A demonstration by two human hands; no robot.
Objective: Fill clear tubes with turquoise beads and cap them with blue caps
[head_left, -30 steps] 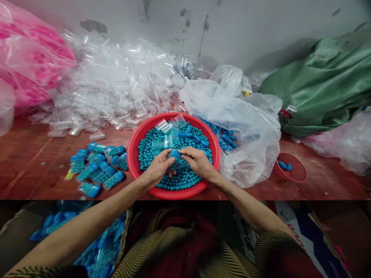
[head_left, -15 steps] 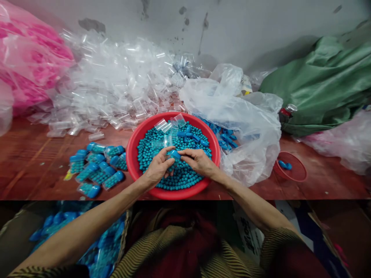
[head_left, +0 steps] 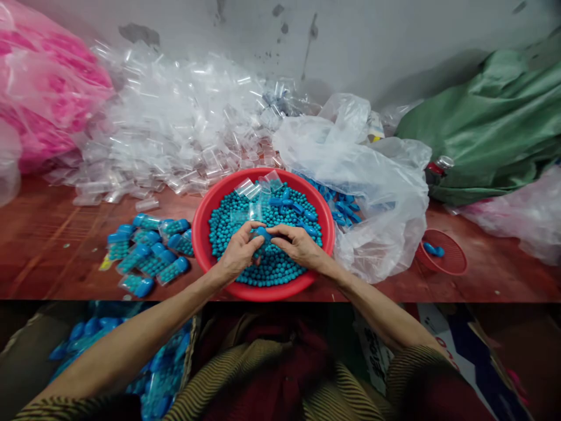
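Above the bead-filled red basin [head_left: 198,234], my left hand [head_left: 237,254] is closed around a small clear plastic bottle with a blue cap [head_left: 262,233]. My right hand [head_left: 302,248] has its thumb and forefinger pinched at the cap's right side. Fingers hide most of the bottle's body. Round blue beads [head_left: 276,269] fill the basin below both hands. On top of them lie several empty clear bottles [head_left: 248,188] and loose blue caps [head_left: 298,208].
Capped bottles of beads [head_left: 151,260] lie left of the basin. Behind them rises a heap of clear bottles [head_left: 166,128]. To the right are a white plastic bag [head_left: 377,193] by more blue caps [head_left: 346,209], and a small red basket [head_left: 456,257]. Below sits a box of filled bottles [head_left: 164,362].
Both hands stay over the basin at the same bottle. The right fingers have shifted slightly on the cap, and the view has moved a little.
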